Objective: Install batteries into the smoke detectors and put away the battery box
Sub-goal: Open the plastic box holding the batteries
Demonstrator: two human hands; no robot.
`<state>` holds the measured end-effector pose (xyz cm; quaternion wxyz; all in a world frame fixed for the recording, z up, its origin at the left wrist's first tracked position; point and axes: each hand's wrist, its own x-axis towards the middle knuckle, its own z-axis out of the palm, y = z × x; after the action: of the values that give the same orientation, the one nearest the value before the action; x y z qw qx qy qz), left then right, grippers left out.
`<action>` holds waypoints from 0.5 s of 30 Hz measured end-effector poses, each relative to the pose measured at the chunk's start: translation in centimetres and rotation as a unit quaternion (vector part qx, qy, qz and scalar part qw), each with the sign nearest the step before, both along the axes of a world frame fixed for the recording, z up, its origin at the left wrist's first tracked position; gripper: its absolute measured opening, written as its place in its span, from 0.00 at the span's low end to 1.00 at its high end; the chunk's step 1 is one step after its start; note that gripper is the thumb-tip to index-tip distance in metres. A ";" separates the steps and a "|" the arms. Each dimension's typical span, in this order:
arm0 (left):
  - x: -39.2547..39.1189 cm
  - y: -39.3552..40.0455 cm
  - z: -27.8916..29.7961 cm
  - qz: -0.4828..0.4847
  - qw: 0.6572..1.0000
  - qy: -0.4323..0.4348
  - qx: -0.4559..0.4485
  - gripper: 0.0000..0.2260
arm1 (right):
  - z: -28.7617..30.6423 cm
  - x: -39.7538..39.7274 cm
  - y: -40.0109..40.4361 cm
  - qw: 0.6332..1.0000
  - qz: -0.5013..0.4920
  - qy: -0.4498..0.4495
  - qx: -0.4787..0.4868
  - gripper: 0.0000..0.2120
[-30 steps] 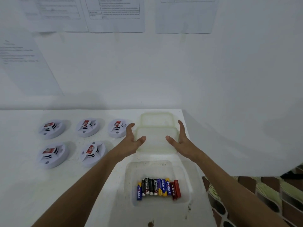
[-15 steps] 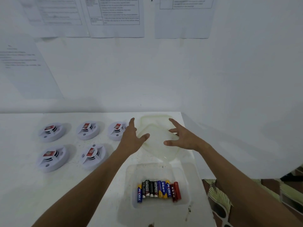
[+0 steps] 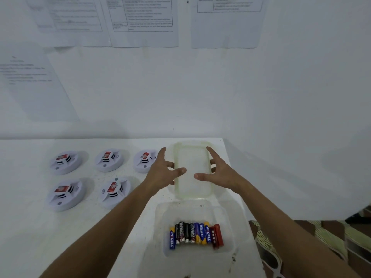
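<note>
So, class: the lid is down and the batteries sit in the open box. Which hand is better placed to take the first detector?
Probably the left hand. It hovers at the lid's left edge, right beside the nearest smoke detector; all detectors lie on that side. The right hand would have to cross over.

Wall papers (image 3: 143, 17) are cut off above, their print too blurred to read.

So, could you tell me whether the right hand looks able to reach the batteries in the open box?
Probably yes. The box has no lid on it, the batteries lie uncovered just below the right hand, and nothing stands between them.
</note>
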<state>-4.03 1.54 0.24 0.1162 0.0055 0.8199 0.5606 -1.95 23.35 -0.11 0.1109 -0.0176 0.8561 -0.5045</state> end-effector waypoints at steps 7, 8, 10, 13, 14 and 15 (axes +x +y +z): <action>-0.2 0.1 -0.6 -0.044 0.998 -0.044 0.018 0.43 | -1.3 0.4 -0.1 0.999 -0.034 -0.025 -0.031 0.44; -0.2 0.2 -0.8 -0.050 0.997 -0.050 0.021 0.42 | -1.3 0.5 -0.2 0.998 -0.030 -0.032 -0.037 0.45; -0.3 0.2 -1.0 -0.058 0.996 -0.064 0.035 0.42 | -1.3 0.7 -0.4 0.997 -0.019 -0.040 -0.060 0.46; -0.5 0.2 -1.0 -0.078 0.992 -0.084 0.057 0.42 | -1.1 0.8 -0.5 0.995 -0.006 -0.055 -0.084 0.48; -0.6 0.1 -1.0 -0.085 0.990 -0.092 0.062 0.42 | -1.2 0.8 -0.4 0.994 -0.003 -0.060 -0.091 0.49; -0.7 0.2 -1.0 -0.091 0.989 -0.099 0.067 0.42 | -1.3 0.8 -0.3 0.993 0.000 -0.063 -0.098 0.50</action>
<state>-4.76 1.69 -0.77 0.2463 0.0322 0.7610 0.5993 -1.19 23.00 -1.39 0.1624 0.0040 0.7935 -0.5865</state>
